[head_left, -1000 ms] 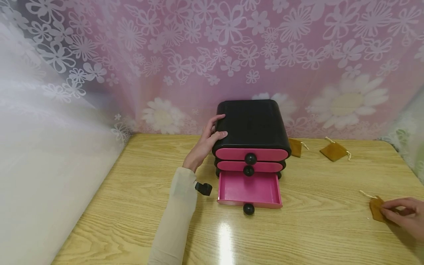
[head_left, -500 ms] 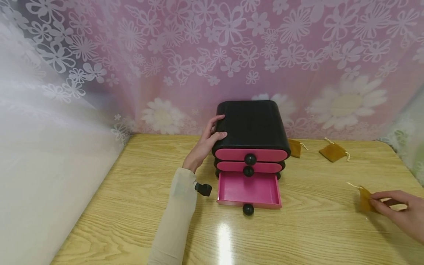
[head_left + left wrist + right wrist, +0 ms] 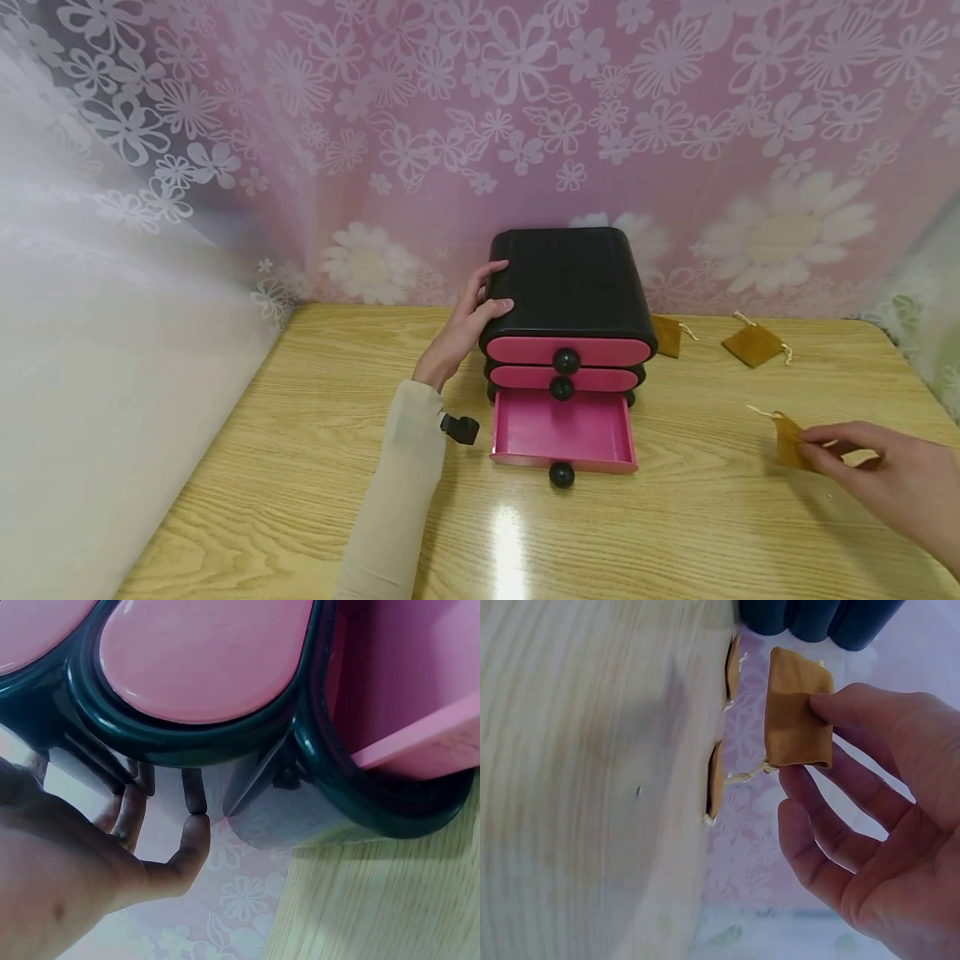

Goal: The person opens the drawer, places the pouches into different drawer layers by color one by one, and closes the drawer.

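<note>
Head view: the right hand [image 3: 888,477] pinches a small tan-brown, suede-like drawstring pouch [image 3: 788,442] above the pale wood-grain table [image 3: 675,533], right of the pulled-out pink plastic bottom drawer [image 3: 562,427]. The left hand [image 3: 467,321], fingers spread, rests against the left side of the glossy black, rounded three-drawer cabinet [image 3: 570,279]. Two matching pouches [image 3: 756,344] lie behind.

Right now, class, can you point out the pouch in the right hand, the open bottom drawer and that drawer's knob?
Pouch [image 3: 790,709]: right wrist view, on its flat side.
Bottom drawer [image 3: 562,429]: head view, on its bare floor.
Drawer knob [image 3: 562,476]: head view, on its rounded front.
</note>
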